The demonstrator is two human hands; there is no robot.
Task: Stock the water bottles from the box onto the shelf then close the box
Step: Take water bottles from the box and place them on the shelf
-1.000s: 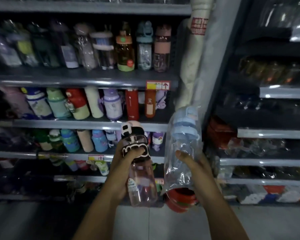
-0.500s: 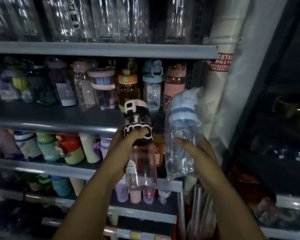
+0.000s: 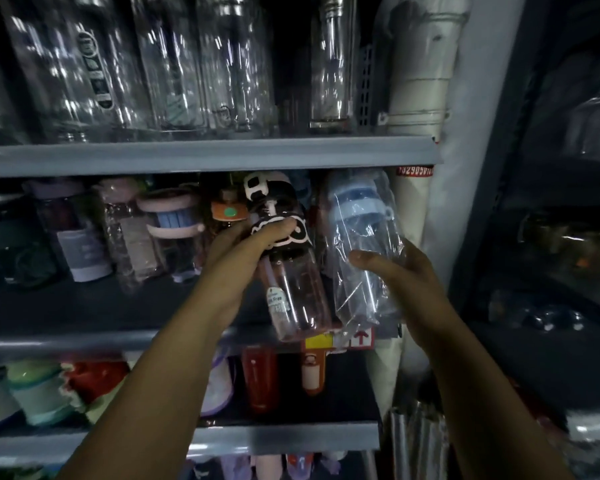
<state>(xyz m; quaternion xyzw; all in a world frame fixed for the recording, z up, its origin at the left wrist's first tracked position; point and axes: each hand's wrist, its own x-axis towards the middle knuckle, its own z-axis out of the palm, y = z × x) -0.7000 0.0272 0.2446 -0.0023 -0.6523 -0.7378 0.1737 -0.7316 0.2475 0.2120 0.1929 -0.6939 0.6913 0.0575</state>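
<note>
My left hand point(image 3: 248, 245) grips a clear pink water bottle point(image 3: 293, 292) round its black-and-white lid band. A clear blue-lidded bottle in a plastic wrap point(image 3: 361, 258) is held in my right hand point(image 3: 400, 277), fingers curled round its middle. Both bottles are tilted, tops toward the right end of the middle shelf point(image 3: 84, 337), lids just under the upper shelf edge point(image 3: 205, 155). The box is not in view.
Several bottles stand on the middle shelf to the left, among them an orange-lidded one point(image 3: 227, 213) beside my left hand. Tall clear bottles point(image 3: 194, 64) fill the top shelf. White rolls point(image 3: 426, 71) lean at the shelf's right end. A dark rack point(image 3: 551, 237) is further right.
Both hands have lifted the bottles upward and toward the middle shelf. The view has tilted up, and the shelves now sit lower in the frame.
</note>
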